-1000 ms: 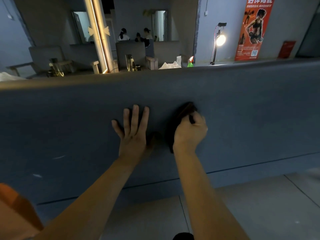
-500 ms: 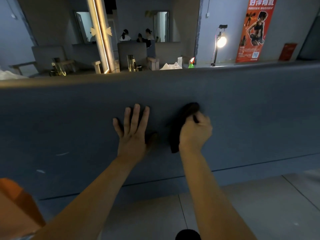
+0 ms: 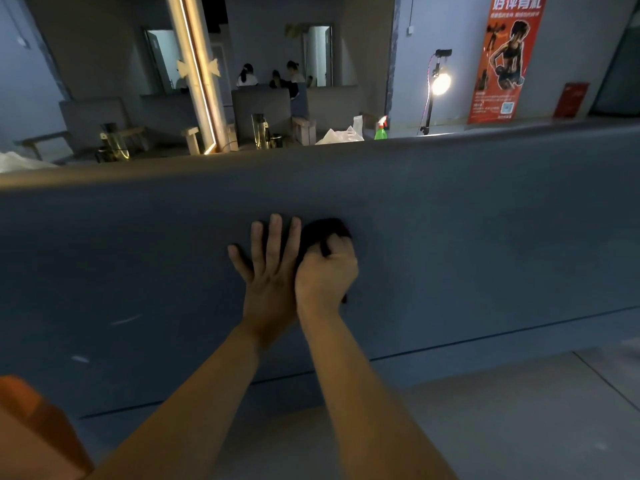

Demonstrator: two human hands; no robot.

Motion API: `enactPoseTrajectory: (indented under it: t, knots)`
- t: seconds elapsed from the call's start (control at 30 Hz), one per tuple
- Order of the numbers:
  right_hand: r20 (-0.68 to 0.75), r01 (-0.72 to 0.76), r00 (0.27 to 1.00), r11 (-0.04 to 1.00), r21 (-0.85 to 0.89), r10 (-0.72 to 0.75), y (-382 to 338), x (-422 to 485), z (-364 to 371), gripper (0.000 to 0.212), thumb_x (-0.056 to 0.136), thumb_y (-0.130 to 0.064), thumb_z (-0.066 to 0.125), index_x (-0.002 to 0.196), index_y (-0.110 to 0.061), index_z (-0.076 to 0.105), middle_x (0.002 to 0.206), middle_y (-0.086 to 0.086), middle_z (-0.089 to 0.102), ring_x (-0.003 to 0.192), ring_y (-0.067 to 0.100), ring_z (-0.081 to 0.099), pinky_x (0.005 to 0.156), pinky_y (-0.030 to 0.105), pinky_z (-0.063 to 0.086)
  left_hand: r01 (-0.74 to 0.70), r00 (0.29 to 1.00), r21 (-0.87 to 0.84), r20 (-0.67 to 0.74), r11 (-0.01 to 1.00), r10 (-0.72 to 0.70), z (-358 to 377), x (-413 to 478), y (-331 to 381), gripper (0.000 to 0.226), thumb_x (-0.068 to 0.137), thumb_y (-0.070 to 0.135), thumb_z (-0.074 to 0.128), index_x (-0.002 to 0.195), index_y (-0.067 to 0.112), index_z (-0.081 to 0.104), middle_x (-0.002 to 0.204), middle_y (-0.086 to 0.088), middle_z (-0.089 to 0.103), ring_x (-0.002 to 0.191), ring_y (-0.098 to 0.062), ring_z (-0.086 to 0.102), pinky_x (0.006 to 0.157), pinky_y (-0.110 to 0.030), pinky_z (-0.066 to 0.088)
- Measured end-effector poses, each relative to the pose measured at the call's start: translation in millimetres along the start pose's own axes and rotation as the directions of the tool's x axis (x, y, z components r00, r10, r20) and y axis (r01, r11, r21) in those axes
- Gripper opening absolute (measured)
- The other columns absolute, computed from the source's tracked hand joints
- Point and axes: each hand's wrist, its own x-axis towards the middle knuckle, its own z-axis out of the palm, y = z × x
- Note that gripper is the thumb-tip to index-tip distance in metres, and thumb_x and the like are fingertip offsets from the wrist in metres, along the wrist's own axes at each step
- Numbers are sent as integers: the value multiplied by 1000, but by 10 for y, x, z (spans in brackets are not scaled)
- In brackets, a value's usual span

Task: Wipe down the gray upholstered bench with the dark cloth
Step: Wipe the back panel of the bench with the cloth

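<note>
The gray upholstered bench [image 3: 485, 237] fills the middle of the view, its broad padded face toward me. My left hand [image 3: 268, 271] lies flat on that face with the fingers spread. Right beside it, touching its edge, my right hand [image 3: 327, 271] is clenched around the dark cloth [image 3: 320, 230], pressing it against the upholstery. The cloth bulges out above my knuckles; a small strip shows below the hand, and the rest is hidden in my fist.
Tiled floor [image 3: 519, 427] runs along the bench's base at lower right. Beyond the bench top stand a green spray bottle [image 3: 381, 129], a lit lamp on a stand [image 3: 438, 84], a glowing pillar [image 3: 201, 81], other seating and seated people [image 3: 270, 77]. An orange sleeve [image 3: 31, 427] sits at lower left.
My right hand with the cloth has slid left across the bench face until it meets my left hand. My left hand stays flat in about the same place.
</note>
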Motion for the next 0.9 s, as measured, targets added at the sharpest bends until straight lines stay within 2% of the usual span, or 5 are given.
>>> enactPoseTrajectory:
  t: [0.17, 0.27, 0.37, 0.57, 0.9]
  knots:
    - [193, 55, 981, 994, -97, -35, 40, 198, -306, 13, 88, -4, 62, 80, -1, 72, 86, 6, 66, 75, 16, 60, 66, 22, 45, 41, 999, 11, 13, 999, -41, -24, 17, 42, 109, 83, 61, 57, 158, 30, -15, 162, 6, -33, 149, -24, -32, 112, -53, -30]
    - [-103, -35, 994, 999, -6, 34, 149, 498, -573, 20, 86, -15, 61, 92, -8, 78, 91, 8, 73, 85, 22, 67, 80, 39, 55, 61, 998, 5, 26, 998, -61, -51, 2, 45, 109, 89, 51, 67, 158, 32, -15, 162, 8, -32, 149, -24, -30, 113, -56, -27]
    - [-182, -138, 970, 981, 136, 161, 129, 624, -582, 32, 81, -25, 51, 91, -11, 78, 86, 4, 73, 83, 21, 69, 78, 45, 59, 55, 998, 21, -10, 998, -55, -58, -11, 65, 100, 92, 55, 58, 159, 32, -11, 164, 8, -27, 151, -25, -26, 115, -56, -26]
    - [-57, -188, 979, 973, 131, 197, -69, 289, -132, 23, 90, -10, 52, 88, -1, 73, 85, 10, 71, 83, 25, 69, 83, 47, 59, 13, 1000, 28, 17, 1000, -13, -22, 17, 16, 100, 87, 60, 46, 158, 28, -15, 163, 4, -31, 149, -26, -31, 112, -56, -26]
    - [151, -115, 982, 993, 11, 112, -31, 172, -253, 26, 91, -3, 54, 68, -13, 62, 70, 2, 63, 64, 13, 55, 63, 30, 50, 36, 998, -14, 58, 999, -35, -86, 31, 2, 101, 84, 62, 45, 157, 33, -18, 161, 9, -34, 148, -21, -33, 112, -50, -30]
